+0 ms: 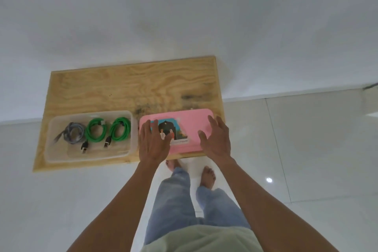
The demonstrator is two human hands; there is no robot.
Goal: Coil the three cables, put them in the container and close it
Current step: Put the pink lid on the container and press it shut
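wooden board [131, 86] bears clear container [51, 145], pink lid [190, 127].

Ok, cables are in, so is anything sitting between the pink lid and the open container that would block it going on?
Nothing visible does. The pink lid lies right of the clear container on the wooden board, with only bare board between them. The three coiled cables lie low inside.

A rectangular light plywood table [131, 86] with wavy grain is set against a plain white wall [184, 6]; dark smudges are seen on its right part. Glossy white floor tiles [306, 149] are laid below, with a bright light reflection. Faded blue jeans [173, 200], bare feet [207, 177] and a pale green shirt hem [200, 239] are seen at the bottom.
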